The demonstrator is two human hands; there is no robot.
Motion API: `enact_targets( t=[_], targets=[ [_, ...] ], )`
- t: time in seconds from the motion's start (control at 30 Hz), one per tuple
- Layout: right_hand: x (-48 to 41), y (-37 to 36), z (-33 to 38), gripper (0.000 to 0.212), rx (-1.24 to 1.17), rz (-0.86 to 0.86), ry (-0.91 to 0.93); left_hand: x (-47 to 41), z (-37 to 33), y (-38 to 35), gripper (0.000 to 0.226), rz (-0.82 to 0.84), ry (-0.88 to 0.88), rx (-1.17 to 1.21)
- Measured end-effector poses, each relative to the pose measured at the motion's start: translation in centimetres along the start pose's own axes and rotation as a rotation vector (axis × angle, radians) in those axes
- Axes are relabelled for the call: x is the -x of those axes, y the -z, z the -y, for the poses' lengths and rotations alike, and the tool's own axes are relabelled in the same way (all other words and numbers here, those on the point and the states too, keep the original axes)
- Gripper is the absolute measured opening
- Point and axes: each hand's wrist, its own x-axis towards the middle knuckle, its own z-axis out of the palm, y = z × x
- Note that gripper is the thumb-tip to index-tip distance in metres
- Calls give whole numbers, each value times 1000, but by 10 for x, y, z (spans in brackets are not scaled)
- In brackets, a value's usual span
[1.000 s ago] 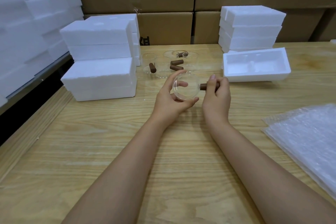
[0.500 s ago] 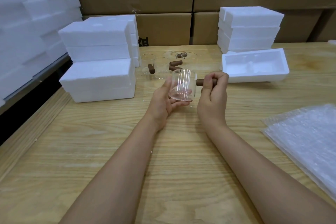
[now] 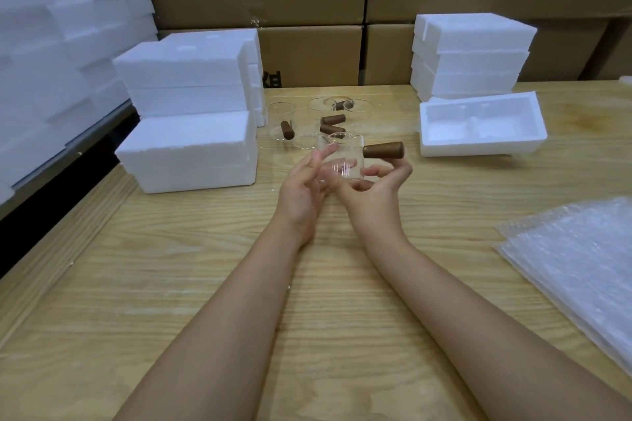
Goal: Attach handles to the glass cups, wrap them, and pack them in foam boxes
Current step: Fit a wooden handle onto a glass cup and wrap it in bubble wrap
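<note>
Glass cup (image 3: 342,161) was upright, held above the table (image 3: 335,301) between both hands, with its brown handle (image 3: 383,150) sticking out to the right. Right hand (image 3: 376,186) cradled it from below, fingers curled round the base. Left hand (image 3: 302,188) lay against its left side, fingers near straight. Open foam box (image 3: 478,143) sat near on the right, bubble wrap (image 3: 581,267) at the table's right edge.

Soft, even overhead light. Faint shadows beneath foam boxes (image 3: 191,150); white foam nearly washed out. Wide-angle bending toward edges. Sharp grain on the table (image 3: 205,284).
</note>
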Motion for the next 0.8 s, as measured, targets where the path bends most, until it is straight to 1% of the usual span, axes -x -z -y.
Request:
enact_targets(
  t=[0.03,0.1,0.2,0.27,0.37,0.47,0.53,0.6,0.67,0.73,0.8],
  targets=[
    [0,-1,-2,71,6,11,-15,0,0,-1,54,3,4,2],
    [-1,-1,-3,63,-20,13,-28,1,0,-1,53,2,-4,-14],
    [-3,2,0,49,-147,19,-54,1,-2,-2,52,16,-22,-70],
    [-4,4,4,41,-272,31,-108,1,-3,-2,50,32,-33,-85],
    [-5,6,7,36,-451,45,-217,0,-3,-1,43,51,-48,-95],
    [-3,7,12,36,-550,101,-280,0,-5,-1,44,73,-59,-108],
    [-1,7,14,41,-554,141,-292,0,-5,-1,52,90,-59,-102],
    [0,6,14,34,-537,162,-299,-2,-5,2,63,100,-59,-84],
    [-1,6,12,29,-510,167,-295,-3,-5,4,67,114,-64,-69],
    [-1,5,12,39,-453,148,-262,-3,-4,5,69,111,-72,-47],
    [0,4,14,53,-356,80,-209,-4,-3,5,67,90,-85,-3]
  ],
)
